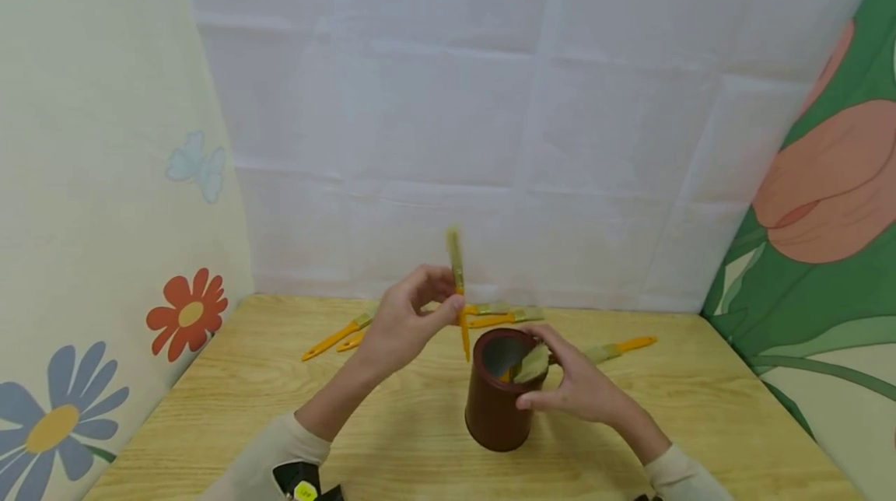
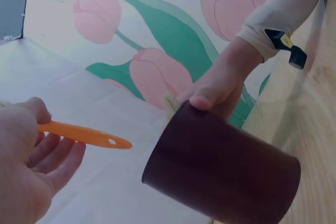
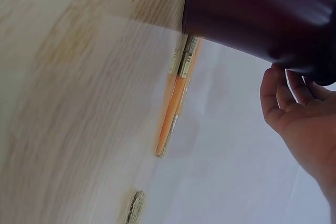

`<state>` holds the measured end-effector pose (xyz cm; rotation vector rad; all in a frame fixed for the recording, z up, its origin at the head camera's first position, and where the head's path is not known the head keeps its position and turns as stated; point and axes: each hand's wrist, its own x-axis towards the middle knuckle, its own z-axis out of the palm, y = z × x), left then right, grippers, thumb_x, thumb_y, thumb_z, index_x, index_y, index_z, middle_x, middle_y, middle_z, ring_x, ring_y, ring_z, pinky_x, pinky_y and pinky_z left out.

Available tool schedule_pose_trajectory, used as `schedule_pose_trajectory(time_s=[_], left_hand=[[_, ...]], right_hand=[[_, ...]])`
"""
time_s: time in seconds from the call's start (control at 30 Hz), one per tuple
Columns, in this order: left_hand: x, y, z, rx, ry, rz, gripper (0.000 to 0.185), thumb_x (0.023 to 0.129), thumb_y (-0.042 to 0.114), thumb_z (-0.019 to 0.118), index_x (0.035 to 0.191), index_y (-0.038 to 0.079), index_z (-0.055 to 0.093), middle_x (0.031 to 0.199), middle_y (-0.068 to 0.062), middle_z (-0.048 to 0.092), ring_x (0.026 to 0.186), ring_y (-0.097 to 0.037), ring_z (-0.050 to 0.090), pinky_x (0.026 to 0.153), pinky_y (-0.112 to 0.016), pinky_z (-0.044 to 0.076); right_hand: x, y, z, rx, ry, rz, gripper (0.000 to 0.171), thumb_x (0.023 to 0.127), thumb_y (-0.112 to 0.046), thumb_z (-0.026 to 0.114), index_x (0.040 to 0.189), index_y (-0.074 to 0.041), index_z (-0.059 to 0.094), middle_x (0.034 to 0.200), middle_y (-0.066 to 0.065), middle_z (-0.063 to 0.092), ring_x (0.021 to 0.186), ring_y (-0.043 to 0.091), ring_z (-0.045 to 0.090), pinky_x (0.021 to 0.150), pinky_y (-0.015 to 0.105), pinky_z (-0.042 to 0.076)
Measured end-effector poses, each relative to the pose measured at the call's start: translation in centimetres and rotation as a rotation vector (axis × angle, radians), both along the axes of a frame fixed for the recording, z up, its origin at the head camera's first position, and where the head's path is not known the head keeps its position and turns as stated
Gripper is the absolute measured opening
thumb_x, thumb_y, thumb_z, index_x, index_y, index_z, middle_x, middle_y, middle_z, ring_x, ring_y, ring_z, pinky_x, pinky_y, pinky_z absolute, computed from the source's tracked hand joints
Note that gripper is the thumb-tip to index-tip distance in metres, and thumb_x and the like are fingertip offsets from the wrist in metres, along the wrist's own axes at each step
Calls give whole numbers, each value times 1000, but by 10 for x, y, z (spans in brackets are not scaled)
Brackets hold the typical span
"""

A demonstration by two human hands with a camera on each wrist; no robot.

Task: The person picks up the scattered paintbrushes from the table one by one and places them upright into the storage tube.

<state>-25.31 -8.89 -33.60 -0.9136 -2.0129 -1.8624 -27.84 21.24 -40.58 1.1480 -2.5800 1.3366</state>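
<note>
- left hand (image 1: 406, 322) pinches orange brush (image 1: 458, 291) upright, frame centre
- right hand (image 1: 570, 384) grips brown cup (image 1: 497, 408) rim, one brush inside

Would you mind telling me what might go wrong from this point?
The left hand pinches the brush only lightly, so it might slip onto the table. Its handle tip hangs just outside the cup rim and could knock it, though the right hand steadies the cup.
</note>
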Motion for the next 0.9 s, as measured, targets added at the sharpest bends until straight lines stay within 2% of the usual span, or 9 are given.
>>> schedule_pose_trajectory(time_s=[0.13, 0.27, 0.37, 0.53, 0.7, 0.8, 0.9], left_hand=[[2, 6, -2, 69, -3, -62, 26, 100, 12, 68, 123, 3, 59, 108, -18, 63, 97, -34, 66, 81, -44, 58], [4, 12, -8, 47, 27, -63, 24, 101, 12, 67, 122, 4, 59, 106, -18, 65, 96, -31, 67, 81, -43, 58], [4, 17, -14, 16, 51, -68, 24, 101, 12, 68, 122, 5, 60, 109, -14, 66, 100, -32, 67, 83, -42, 57], [1, 24, -26, -88, 114, -75, 24, 100, 12, 68, 123, 10, 62, 110, -6, 67, 102, -25, 67, 88, -40, 56], [2, 29, -32, -250, 222, -19, 25, 100, 19, 69, 125, 18, 63, 106, 7, 68, 94, -11, 66, 81, -35, 56], [3, 30, -35, -325, 272, 6, 27, 100, 21, 69, 127, 19, 63, 108, 11, 66, 94, -8, 64, 80, -33, 54], [2, 32, -39, -357, 297, -17, 28, 100, 23, 68, 127, 17, 64, 110, 10, 66, 97, -8, 63, 82, -32, 53]], right_hand=[[-1, 0, -1, -6, 18, 9, 84, 81, -24, 90, 151, -29, 44, 141, -11, 50, 123, 22, 50, 88, 55, 44], [0, 0, -1, -8, 14, 8, 84, 81, -25, 90, 151, -31, 44, 142, -11, 50, 122, 22, 50, 88, 55, 44], [0, 1, -1, -5, -2, -5, 84, 82, -26, 89, 151, -34, 42, 142, -10, 50, 122, 22, 49, 89, 55, 44], [0, 1, -2, 1, -9, -16, 84, 83, -28, 89, 151, -35, 41, 142, -11, 49, 122, 22, 49, 88, 54, 44], [0, 1, -3, -1, 15, -2, 85, 82, -28, 89, 152, -32, 42, 143, -11, 49, 122, 22, 49, 88, 54, 44], [1, 1, -1, -3, 23, 5, 86, 82, -27, 89, 152, -31, 41, 143, -11, 49, 123, 22, 49, 89, 55, 43], [2, 1, 0, -2, 18, 2, 86, 82, -27, 89, 153, -32, 40, 143, -10, 48, 124, 22, 49, 90, 56, 43]])
